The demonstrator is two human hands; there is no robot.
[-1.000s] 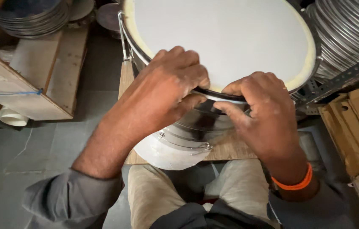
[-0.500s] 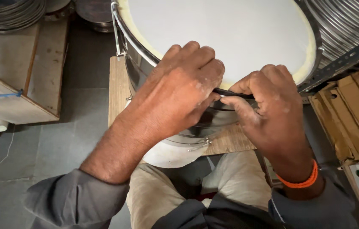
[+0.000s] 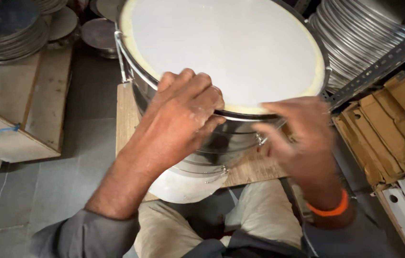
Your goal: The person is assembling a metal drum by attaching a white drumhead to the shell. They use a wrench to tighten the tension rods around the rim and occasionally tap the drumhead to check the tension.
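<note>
Head view, one drum [image 3: 221,52], left hand [image 3: 183,117], right hand [image 3: 300,136]

Shiny metal drum [image 3: 197,138], matt white skin [image 3: 221,43]

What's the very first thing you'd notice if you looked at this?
A big shiny metal drum with a white top fills the middle, standing on a wooden board. The left hand grips its near rim; the right hand, blurred, is beside its wall. Stacks of metal hoops sit at upper right.
</note>
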